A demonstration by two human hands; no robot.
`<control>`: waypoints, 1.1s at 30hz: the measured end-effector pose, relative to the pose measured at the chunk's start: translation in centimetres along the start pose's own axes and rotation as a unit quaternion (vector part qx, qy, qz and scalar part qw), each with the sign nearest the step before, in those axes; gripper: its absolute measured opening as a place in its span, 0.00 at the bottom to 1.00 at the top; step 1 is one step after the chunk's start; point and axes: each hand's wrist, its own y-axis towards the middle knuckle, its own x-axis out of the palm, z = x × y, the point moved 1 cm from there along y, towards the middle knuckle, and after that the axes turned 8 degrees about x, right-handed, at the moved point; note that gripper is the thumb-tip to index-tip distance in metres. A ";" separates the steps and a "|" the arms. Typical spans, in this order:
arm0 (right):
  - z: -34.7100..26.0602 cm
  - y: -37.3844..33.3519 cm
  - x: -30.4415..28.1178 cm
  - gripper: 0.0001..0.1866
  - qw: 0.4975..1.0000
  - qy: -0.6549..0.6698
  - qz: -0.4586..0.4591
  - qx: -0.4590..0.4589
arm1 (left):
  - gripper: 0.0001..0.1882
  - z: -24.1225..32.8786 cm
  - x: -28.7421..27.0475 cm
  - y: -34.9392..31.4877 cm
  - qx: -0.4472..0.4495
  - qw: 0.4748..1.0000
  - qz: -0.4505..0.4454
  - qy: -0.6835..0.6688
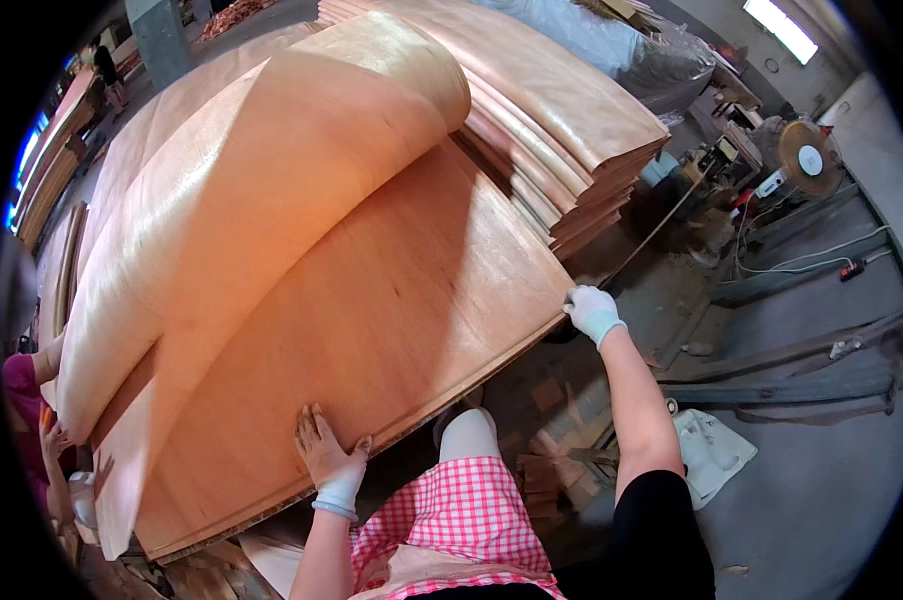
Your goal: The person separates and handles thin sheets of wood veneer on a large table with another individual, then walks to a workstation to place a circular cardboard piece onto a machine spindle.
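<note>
A wide reddish-brown wood veneer sheet (412,290) lies on top of a stack in front of me. My left hand (330,455), in a white glove with a soiled palm side, rests on the sheet near its front edge, fingers spread. At the sheet's right corner, my right hand (592,308), also gloved in white, has its fingers closed on the edge. A second large veneer sheet (262,190) curls up and folds over the far and left part of the first. Its underside casts a shadow there.
A tall pile of veneer sheets (572,130) stands behind on the right. At the left edge, a co-worker in a magenta top (27,390) has hands by the curled sheet. A tape roll machine (810,160) and cables sit at far right. Wood scraps (552,460) litter the floor.
</note>
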 end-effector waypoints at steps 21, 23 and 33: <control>1.6 0.1 5.1 0.15 0.902 0.249 0.146 0.321 | 0.32 -3.2 8.3 1.1 -0.046 0.987 -0.098 -0.118; 4.0 -1.3 5.9 0.14 0.871 0.310 0.227 0.306 | 0.32 -0.2 5.1 -1.1 -0.033 0.983 -0.131 -0.126; -13.9 -15.2 2.6 0.07 0.871 0.474 0.105 -0.076 | 0.22 4.7 -3.5 -6.9 0.154 0.929 0.137 -0.309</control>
